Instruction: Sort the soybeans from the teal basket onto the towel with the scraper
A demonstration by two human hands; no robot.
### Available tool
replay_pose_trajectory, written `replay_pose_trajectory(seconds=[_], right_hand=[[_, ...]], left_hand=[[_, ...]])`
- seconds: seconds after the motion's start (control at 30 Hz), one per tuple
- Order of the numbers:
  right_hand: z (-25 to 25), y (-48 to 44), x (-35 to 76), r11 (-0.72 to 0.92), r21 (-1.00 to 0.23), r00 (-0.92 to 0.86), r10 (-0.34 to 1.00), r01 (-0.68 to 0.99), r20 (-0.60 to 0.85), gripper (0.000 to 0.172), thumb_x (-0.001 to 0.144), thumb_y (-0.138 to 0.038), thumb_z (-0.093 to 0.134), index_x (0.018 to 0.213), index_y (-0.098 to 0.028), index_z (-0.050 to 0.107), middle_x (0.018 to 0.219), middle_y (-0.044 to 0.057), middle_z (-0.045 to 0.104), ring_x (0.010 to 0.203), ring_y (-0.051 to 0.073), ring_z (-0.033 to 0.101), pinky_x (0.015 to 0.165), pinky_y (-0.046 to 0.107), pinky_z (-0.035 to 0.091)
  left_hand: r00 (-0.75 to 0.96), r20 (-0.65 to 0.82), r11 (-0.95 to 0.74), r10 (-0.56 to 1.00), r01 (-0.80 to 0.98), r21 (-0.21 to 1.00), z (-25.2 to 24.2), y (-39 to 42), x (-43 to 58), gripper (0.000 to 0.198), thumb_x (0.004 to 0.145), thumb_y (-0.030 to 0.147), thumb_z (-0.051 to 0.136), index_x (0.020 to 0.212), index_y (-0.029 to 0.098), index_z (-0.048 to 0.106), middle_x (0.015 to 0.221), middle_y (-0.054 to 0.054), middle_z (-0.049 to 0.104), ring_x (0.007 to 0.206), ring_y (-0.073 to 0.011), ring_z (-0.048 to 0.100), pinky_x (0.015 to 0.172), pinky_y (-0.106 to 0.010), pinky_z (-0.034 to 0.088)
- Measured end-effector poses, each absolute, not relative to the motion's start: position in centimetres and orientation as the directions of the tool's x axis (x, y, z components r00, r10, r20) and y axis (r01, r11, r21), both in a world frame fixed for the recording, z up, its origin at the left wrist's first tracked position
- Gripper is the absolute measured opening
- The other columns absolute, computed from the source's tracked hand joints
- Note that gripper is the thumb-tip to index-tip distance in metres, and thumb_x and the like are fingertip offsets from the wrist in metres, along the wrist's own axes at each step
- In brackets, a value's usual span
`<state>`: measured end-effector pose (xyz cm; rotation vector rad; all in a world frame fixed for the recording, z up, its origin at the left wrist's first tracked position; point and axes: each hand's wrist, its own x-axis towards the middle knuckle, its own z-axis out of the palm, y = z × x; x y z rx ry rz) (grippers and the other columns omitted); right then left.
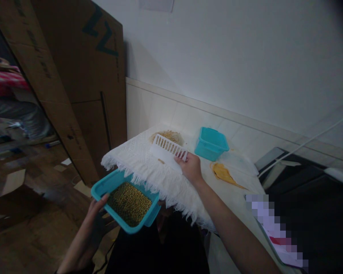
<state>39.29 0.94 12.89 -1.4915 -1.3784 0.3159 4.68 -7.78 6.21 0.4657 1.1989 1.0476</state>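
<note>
- Left hand (pixel 93 214) grips the blue container (pixel 105 182) by its left rim, near left, beside the cloth (pixel 131 158).
- Filled with beans (pixel 131 201), it is probably rather heavy, stiff, smooth; rim and underside should give good hold.
- Right hand (pixel 192 167) grasps the right end of the white slotted piece (pixel 171 158), seemingly light.
- Cardboard box (pixel 82 68), far left: teal mark, small print unreadable.

Rectangular turquoise plastic bin (pixel 153 217), open-topped, partly filled with yellowish beans (pixel 130 203); to its upper right, a white slotted plastic panel (pixel 168 153) slants before a bean pile (pixel 171 136).
</note>
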Motion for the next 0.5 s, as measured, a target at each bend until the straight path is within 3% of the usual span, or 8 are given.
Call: replay_pose_trajectory(seconds=[0.23, 0.5], right_hand=[[13.00, 0.72, 38.89, 0.185, -0.848, 0.308, 0.876, 0.497, 0.371, 0.021, 0.081, -0.031, 0.083, 0.096, -0.018, 0.088, 0.097, 0.010, 0.091, 0.088, 0.032, 0.087, 0.077, 0.037, 0.068], [12.77, 0.42, 38.26, 0.219, -0.880, 0.269, 0.897, 0.421, 0.351, 0.021, 0.081, -0.035, 0.084, 0.094, -0.020, 0.087, 0.094, 0.009, 0.091, 0.087, 0.032, 0.088, 0.079, 0.040, 0.070]], left_hand=[[-0.013, -0.526, 0.475, 0.851, -0.410, 0.779, 6.25, -7.81, 4.76, 0.082, 0.084, 0.059, 0.093, 0.156, 0.031, 0.064, 0.132, -0.017, 0.082, 0.104, -0.0373, 0.084, 0.078, -0.046, 0.070], [-0.017, -0.523, 0.466, 0.852, -0.429, 0.774, 6.28, -7.85, 4.92, 0.092, 0.081, 0.059, 0.095, 0.161, 0.032, 0.059, 0.136, -0.022, 0.080, 0.110, -0.0432, 0.084, 0.078, -0.052, 0.071]])
